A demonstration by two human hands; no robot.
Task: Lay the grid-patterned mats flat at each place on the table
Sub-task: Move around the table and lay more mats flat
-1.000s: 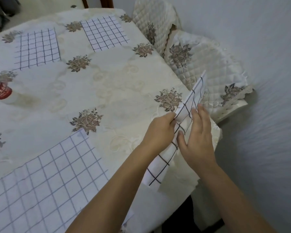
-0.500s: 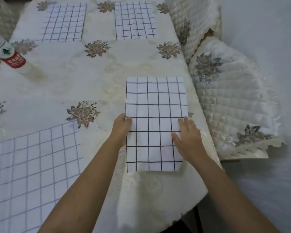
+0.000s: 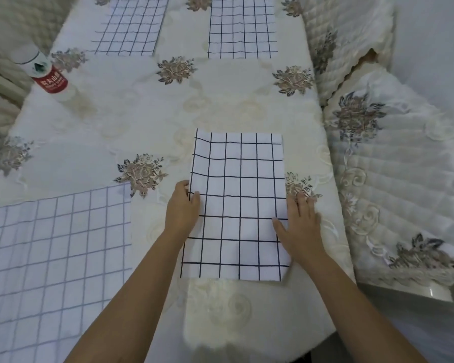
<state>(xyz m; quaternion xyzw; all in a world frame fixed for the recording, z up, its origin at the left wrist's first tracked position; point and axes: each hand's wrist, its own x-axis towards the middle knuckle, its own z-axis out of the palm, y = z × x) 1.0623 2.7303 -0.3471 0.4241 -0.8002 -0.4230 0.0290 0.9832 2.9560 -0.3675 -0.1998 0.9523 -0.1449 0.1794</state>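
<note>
Grid-patterned mat (image 3: 236,195) lying flat on the floral tablecloth (image 3: 142,113), at the near place by the table's right side. Right hand (image 3: 300,221) lies spread, fingers straight, pressing the mat's right border. Left hand (image 3: 182,205) sits at the left border, thumb on top; whether its fingers tuck underneath cannot be told. Another mat (image 3: 50,252) lies near left. To finish well, smooth outward from the middle, square the mat with the table edge, then lift both hands straight off without dragging
</note>
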